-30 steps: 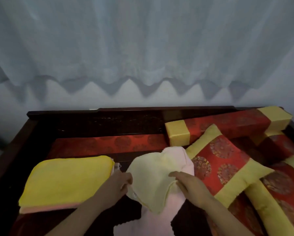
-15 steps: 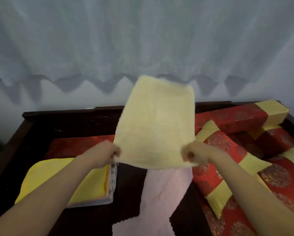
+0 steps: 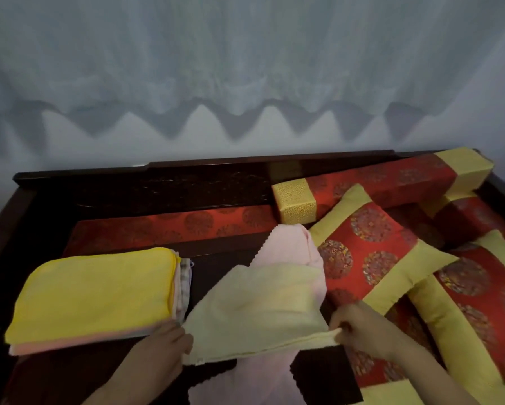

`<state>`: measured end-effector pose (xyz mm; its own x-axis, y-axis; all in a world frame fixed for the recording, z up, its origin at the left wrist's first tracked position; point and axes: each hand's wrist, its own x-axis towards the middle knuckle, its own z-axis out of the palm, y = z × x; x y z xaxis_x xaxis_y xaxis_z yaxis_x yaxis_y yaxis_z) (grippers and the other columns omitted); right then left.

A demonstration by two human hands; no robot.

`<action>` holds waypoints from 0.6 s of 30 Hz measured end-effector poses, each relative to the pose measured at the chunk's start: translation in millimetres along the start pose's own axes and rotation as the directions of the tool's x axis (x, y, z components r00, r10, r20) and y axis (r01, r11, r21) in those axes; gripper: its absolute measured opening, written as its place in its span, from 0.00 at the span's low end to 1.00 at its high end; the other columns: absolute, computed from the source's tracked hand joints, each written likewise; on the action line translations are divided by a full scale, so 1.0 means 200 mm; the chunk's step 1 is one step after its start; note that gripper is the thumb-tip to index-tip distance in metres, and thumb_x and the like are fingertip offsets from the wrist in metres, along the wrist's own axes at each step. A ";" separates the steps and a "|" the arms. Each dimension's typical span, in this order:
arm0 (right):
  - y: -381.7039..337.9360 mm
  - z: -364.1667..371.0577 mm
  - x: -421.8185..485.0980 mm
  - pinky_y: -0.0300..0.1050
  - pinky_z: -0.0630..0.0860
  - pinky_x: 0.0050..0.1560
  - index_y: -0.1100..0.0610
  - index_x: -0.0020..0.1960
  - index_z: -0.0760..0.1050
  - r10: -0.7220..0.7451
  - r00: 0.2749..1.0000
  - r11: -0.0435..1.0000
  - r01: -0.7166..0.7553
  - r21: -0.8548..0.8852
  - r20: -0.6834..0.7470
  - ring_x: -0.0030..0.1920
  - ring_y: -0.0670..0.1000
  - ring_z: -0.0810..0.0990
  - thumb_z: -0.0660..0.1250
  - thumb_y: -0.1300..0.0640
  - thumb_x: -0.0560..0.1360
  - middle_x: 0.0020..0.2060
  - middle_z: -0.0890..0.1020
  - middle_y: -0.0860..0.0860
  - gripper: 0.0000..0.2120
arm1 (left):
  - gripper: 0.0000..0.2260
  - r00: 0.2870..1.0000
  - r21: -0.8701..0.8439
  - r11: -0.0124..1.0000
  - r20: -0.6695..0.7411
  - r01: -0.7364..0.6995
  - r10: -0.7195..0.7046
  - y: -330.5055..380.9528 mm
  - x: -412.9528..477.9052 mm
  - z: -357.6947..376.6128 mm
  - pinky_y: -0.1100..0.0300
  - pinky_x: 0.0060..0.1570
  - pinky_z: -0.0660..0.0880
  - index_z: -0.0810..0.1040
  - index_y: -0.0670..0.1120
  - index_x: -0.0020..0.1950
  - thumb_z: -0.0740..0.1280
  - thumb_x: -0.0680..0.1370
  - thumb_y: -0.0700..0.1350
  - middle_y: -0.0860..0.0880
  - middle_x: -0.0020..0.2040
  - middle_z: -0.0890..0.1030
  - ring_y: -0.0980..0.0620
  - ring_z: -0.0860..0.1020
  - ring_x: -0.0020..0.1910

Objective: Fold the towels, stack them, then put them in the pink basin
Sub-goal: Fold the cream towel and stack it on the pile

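Your left hand (image 3: 160,343) grips the near left corner of the pale yellow towel (image 3: 257,314), fingers curled under the cloth edge. Your right hand (image 3: 362,328) pinches the near right corner of the same towel between thumb and fingers. Between your hands the near edge runs almost straight, and the rest of the cloth slopes away from you in loose folds, its far part bunched.

Under that towel lies a pink towel (image 3: 292,247), unfolded, stretching from below the near edge of the yellow one to well beyond its far side. Both lie on the dark wooden surface (image 3: 225,255).

Just beside your left hand sits the folded stack (image 3: 93,293): a bright yellow towel on top, a pink layer showing at the near edge, and paler and checked cloth edges showing at its right side. The stack and the pale yellow towel are close, and you cannot tell whether they touch.

To the right of your right hand lies a red cushion (image 3: 374,255) with yellow borders, tilted, its corner near the pink towel. Farther back a long red bolster (image 3: 377,185) with yellow ends lies across the back right. Behind the wooden frame hangs a white curtain (image 3: 245,68) with a scalloped hem.
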<state>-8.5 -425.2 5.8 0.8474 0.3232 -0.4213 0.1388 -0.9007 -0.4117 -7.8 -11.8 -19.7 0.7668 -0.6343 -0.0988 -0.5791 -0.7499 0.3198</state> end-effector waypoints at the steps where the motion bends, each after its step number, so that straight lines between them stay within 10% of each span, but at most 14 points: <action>1: 0.01 0.02 0.02 0.30 0.68 0.40 0.51 0.43 0.81 0.014 0.997 1.000 -0.014 -0.003 -0.082 0.37 0.34 0.75 0.68 0.58 0.69 0.34 0.76 0.34 0.05 | 0.19 0.996 -0.149 0.984 0.021 0.093 -0.091 0.01 0.02 0.00 0.68 0.40 0.66 0.68 0.58 0.37 0.74 0.59 0.41 0.58 0.37 0.77 0.61 0.71 0.43; 8: -0.09 -0.29 0.24 0.46 0.71 0.40 0.52 0.46 0.80 0.146 0.721 0.973 0.019 0.230 -0.677 0.41 0.49 0.78 0.68 0.59 0.74 0.39 0.81 0.45 0.03 | 0.14 0.818 -0.378 0.892 -0.412 0.247 -0.401 -0.10 0.47 -0.49 0.62 0.41 0.68 0.75 0.55 0.42 0.67 0.72 0.34 0.51 0.41 0.80 0.51 0.77 0.41; 15: -0.26 -0.77 0.20 0.42 0.71 0.42 0.51 0.49 0.74 0.117 0.474 0.881 0.356 0.312 -0.873 0.40 0.45 0.75 0.63 0.58 0.78 0.40 0.79 0.41 0.03 | 0.15 0.648 -0.414 0.910 -0.692 0.005 -0.318 -0.06 0.50 -1.04 0.74 0.43 0.72 0.74 0.60 0.40 0.68 0.74 0.38 0.69 0.41 0.79 0.61 0.78 0.41; 18: -0.34 -0.88 0.12 0.31 0.69 0.39 0.49 0.46 0.73 0.113 0.500 0.804 0.462 0.374 -0.859 0.38 0.38 0.73 0.63 0.61 0.78 0.37 0.77 0.39 0.07 | 0.16 0.671 -0.395 0.919 -0.687 -0.021 -0.280 0.01 0.47 -1.16 0.75 0.41 0.72 0.74 0.59 0.40 0.67 0.74 0.36 0.67 0.41 0.80 0.66 0.77 0.41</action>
<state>93.1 -407.3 166.8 0.8792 -0.1894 0.4373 0.3114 -0.4663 -0.8280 128.4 -29.2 189.4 0.8666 -0.0866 0.4914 -0.4388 -0.6013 0.6678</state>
